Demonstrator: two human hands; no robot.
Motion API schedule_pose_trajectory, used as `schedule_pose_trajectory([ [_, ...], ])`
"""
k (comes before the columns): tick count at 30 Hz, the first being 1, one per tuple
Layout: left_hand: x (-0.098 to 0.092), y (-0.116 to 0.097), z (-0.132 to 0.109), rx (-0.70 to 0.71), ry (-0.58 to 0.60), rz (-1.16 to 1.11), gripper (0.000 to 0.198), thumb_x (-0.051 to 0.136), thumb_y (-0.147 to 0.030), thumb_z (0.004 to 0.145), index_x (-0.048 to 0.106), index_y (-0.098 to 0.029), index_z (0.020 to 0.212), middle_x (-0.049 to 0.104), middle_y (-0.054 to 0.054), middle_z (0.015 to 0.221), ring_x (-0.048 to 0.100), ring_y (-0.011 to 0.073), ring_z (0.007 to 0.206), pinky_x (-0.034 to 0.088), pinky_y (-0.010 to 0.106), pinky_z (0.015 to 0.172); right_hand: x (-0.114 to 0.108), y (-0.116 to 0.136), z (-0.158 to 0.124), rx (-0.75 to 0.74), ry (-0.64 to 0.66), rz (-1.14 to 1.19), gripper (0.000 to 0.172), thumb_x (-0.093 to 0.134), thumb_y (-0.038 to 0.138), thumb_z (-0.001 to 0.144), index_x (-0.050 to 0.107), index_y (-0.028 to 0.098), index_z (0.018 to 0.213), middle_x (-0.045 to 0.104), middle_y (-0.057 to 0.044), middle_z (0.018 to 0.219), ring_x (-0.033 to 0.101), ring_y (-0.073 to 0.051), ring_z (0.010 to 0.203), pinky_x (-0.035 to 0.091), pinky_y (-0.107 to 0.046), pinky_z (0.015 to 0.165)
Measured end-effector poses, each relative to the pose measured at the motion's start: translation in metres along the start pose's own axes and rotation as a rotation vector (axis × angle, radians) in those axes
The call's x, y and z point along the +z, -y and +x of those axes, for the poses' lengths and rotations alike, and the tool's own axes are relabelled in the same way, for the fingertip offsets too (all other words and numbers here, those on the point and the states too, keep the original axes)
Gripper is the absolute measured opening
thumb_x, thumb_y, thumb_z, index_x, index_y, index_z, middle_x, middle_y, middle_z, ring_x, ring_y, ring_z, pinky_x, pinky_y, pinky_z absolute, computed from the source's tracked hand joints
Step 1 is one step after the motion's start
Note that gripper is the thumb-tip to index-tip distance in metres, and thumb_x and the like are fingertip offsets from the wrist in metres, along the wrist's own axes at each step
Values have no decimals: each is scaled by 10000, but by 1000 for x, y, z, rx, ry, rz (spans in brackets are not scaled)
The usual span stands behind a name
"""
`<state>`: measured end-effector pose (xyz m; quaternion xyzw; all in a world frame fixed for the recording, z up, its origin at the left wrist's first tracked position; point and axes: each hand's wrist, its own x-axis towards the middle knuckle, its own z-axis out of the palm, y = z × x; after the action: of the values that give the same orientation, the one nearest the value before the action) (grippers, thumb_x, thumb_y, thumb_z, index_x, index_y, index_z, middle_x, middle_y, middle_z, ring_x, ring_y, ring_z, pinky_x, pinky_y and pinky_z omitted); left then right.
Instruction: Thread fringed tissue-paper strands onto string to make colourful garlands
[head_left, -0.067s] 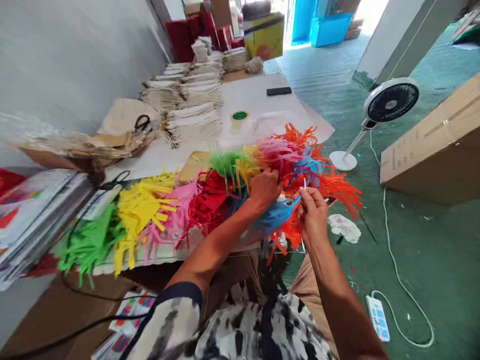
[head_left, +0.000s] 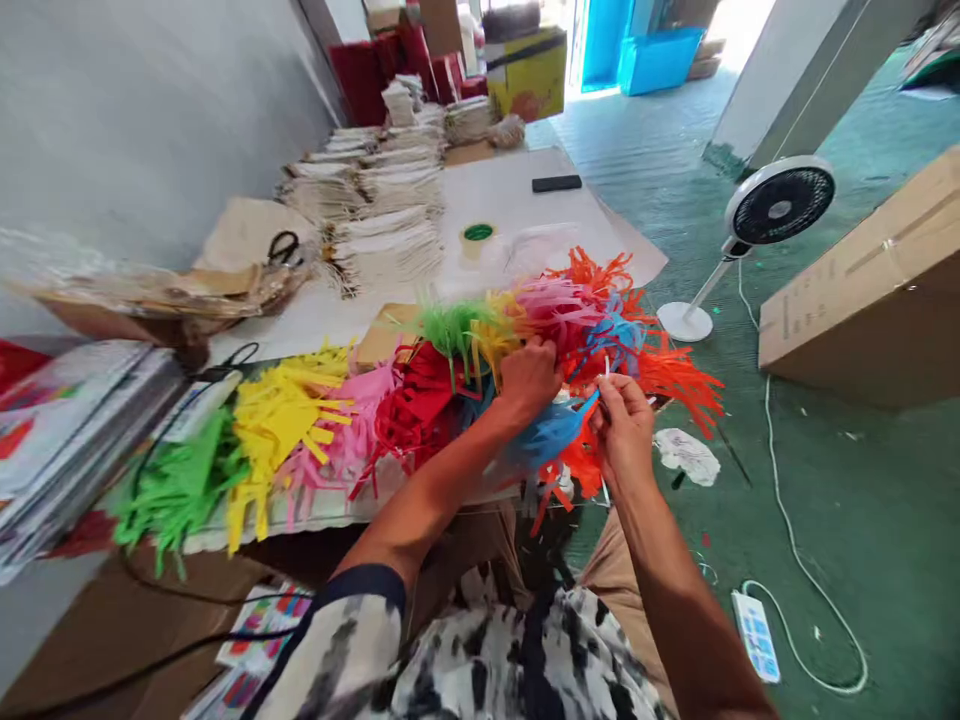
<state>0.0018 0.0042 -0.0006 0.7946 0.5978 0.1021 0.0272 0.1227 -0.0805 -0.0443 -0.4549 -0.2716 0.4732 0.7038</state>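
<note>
My right hand (head_left: pixel 625 425) pinches the twisted end of a blue tissue-paper tassel (head_left: pixel 553 432) between thumb and fingers. A thin white strip (head_left: pixel 607 367) stands up at those fingertips. My left hand (head_left: pixel 530 374) reaches into the pile of tassels, its fingers curled beside a pink tassel (head_left: pixel 559 302) and a yellow one (head_left: pixel 496 335). What it grips is hidden. Orange tassels (head_left: pixel 679 378) lie to the right of my hands, partly under the right one. Left of my left arm are a dark red tassel (head_left: pixel 412 405), a pink bunch, a yellow tassel (head_left: pixel 289 400) and a green tassel (head_left: pixel 187 490).
Stacks of white stringed bundles (head_left: pixel 394 245) line the table's left side. A tape roll (head_left: pixel 478 236) and a black phone-like slab (head_left: pixel 556 184) lie beyond the tassels. A white fan (head_left: pixel 780 208), a cardboard box (head_left: pixel 862 290) and a power strip (head_left: pixel 756 635) stand on the floor at right.
My right hand has shifted very slightly left with the blue tassel end, and the white strip there stands more upright. The left hand has barely moved.
</note>
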Motion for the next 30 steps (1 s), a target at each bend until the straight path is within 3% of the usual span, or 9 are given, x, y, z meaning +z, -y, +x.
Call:
schedule_pose_trajectory([
  [6,-23,5,2,52,-94,-76,277,614,-270,987,728,-214,1233,787,108,1140,752,285,1003,476,344,744,6,7,19,-211,98,-302,315,756,539,900,732,228,942,643,24,786,451,-98,597,331,-235,514],
  [9,-37,10,-5,136,-83,-84,264,600,-306,1022,752,-215,1218,814,116,1058,761,279,948,457,334,737,15,11,38,-268,165,-398,358,743,577,898,760,223,950,659,2,788,504,-125,638,372,-257,554],
  [13,-43,21,-13,269,-161,-231,249,598,-374,1048,808,-250,1097,830,84,1071,768,242,949,456,306,741,24,9,58,-143,161,-300,415,838,605,789,763,219,922,584,32,641,440,-111,531,316,-269,496],
  [16,-38,32,-12,310,-213,-471,162,693,-299,973,830,-258,1048,838,49,1014,759,202,900,468,281,751,28,5,62,-83,160,-228,446,887,609,715,756,222,896,498,74,552,358,-81,450,246,-257,437],
  [19,-29,41,-5,326,-156,-790,146,742,-238,891,837,-221,1001,819,27,890,687,140,736,438,244,677,30,6,60,-4,157,-144,474,904,613,671,735,233,898,453,103,512,318,-64,405,221,-239,398],
  [23,-15,48,3,335,-50,-1078,220,791,-335,850,826,-165,985,767,16,792,504,78,581,345,224,569,33,15,57,119,184,-53,525,947,589,588,706,238,895,483,109,545,283,-38,395,180,-211,368],
  [27,-8,54,5,340,-17,-1187,367,805,-495,856,822,-149,979,708,10,744,504,90,600,352,230,561,36,20,56,226,229,-19,561,997,545,499,724,219,864,490,106,549,245,-15,383,143,-189,345],
  [30,-12,63,6,293,-94,-1023,350,791,-401,884,810,-171,1148,696,4,770,572,119,653,431,243,619,35,20,55,229,197,-8,560,1019,515,477,749,201,854,526,96,550,296,-10,373,178,-179,327],
])
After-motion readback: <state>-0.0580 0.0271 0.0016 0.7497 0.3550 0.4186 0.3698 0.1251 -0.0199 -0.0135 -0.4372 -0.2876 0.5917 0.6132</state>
